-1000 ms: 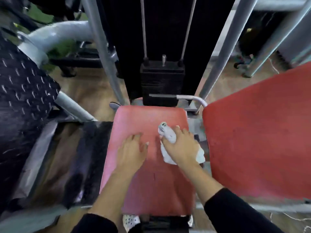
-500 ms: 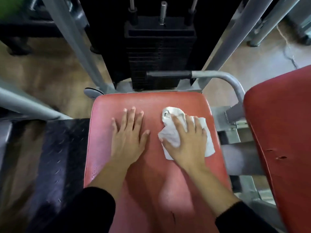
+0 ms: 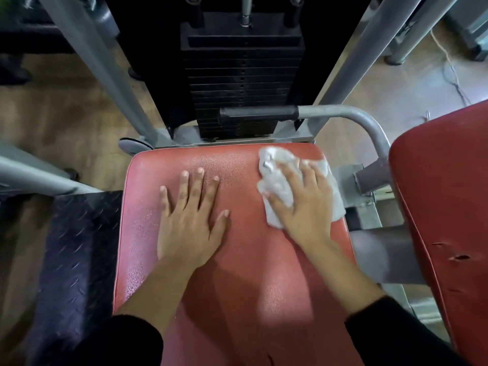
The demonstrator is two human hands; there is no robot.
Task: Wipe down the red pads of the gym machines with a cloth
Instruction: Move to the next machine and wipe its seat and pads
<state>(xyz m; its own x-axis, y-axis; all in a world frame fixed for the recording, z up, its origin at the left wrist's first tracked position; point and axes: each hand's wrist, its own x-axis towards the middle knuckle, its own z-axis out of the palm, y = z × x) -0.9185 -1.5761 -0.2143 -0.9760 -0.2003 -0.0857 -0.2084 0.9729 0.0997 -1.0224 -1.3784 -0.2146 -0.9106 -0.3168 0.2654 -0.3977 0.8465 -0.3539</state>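
Cloth [image 3: 274,170], white and crumpled, sits under the right hand's fingers [image 3: 289,178], which are straight and slightly apart, pressing it flat onto the far right corner of the red pad [image 3: 250,273]; right hand [image 3: 303,207] palm down. Left hand [image 3: 190,220] lies flat on the pad left of centre, fingers [image 3: 196,186] straight and spread, holding nothing, apart from the cloth. Beyond the pad: black weight stack [image 3: 243,75], grey handle [image 3: 258,114] with black grip just before it; second red pad [image 3: 443,207] at right, small tears showing.
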